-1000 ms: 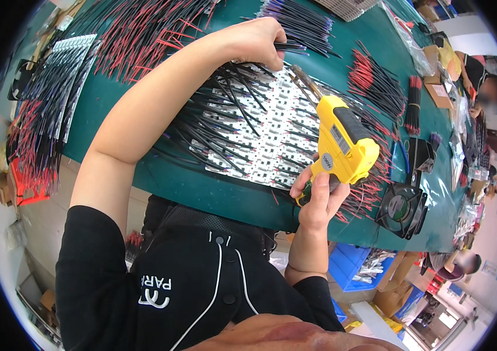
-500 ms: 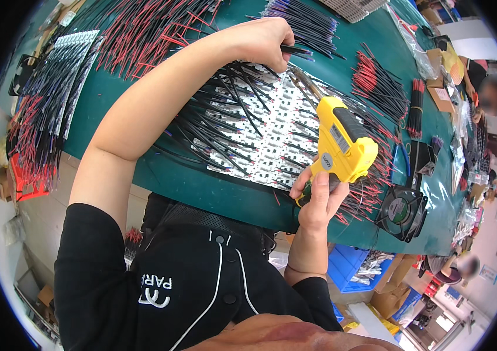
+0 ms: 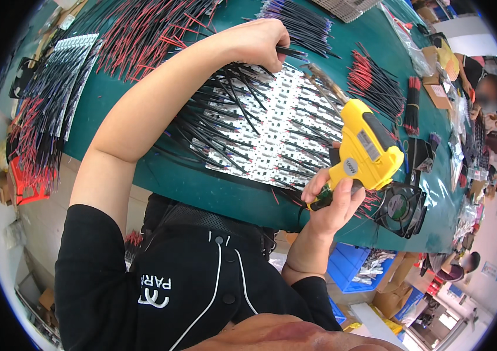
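Observation:
My left hand (image 3: 265, 44) reaches over the far edge of a panel of white circuit boards (image 3: 272, 143), fingers closed on a small bunch of black wires (image 3: 294, 54) whose ends point right. My right hand (image 3: 335, 202) grips the handle of a yellow soldering gun (image 3: 371, 149). Its metal tip (image 3: 323, 82) slants up and left, close to the wire ends; I cannot tell whether they touch. Rows of black wires (image 3: 216, 120) stick out from the boards on both sides.
Loose red and black wires (image 3: 149, 35) cover the far left of the green table (image 3: 225, 202). More wire bundles (image 3: 371, 76) lie to the right. A black fan (image 3: 401, 210) stands near the right edge. Below is a blue bin (image 3: 351, 269). Other people work at far right.
The soldering gun in my right hand has moved right and slightly nearer me, its tip shifting right along the boards' far edge. My left hand has moved slightly left with the black wires.

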Demonstrator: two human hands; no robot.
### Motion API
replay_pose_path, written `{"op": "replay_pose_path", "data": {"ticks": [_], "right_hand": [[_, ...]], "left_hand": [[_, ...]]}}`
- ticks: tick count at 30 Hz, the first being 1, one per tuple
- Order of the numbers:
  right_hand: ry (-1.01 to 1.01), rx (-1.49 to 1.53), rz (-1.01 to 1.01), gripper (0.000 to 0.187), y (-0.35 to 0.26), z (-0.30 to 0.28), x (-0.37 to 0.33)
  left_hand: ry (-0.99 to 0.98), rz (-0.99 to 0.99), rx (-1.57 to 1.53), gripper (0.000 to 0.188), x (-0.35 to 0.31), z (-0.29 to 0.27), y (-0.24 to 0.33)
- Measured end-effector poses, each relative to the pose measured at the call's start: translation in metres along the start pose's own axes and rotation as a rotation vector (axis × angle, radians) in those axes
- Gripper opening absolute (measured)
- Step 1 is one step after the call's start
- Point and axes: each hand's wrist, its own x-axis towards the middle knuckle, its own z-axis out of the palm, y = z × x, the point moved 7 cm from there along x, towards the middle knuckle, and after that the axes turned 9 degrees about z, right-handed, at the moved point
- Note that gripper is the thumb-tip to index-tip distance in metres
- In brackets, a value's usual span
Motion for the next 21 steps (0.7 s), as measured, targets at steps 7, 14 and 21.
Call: {"op": "replay_pose_path", "data": {"ticks": [7, 14, 21], "right_hand": [[-0.028, 0.092, -0.031, 0.054, -0.004, 0.001, -0.010], [0.069, 0.195, -0.035, 0.054, 0.002, -0.005, -0.023], [0.046, 0.105, -0.043, 0.054, 0.012, 0.001, -0.027]], "left_hand": [[0.095, 0.053, -0.059, 0.017, -0.003, -0.004, -0.012], [0.652, 0.229, -0.089, 0.016, -0.038, -0.071, 0.051], [0.322, 0.160, 0.056, 0.016, -0.041, -0.013, 0.021]]}}
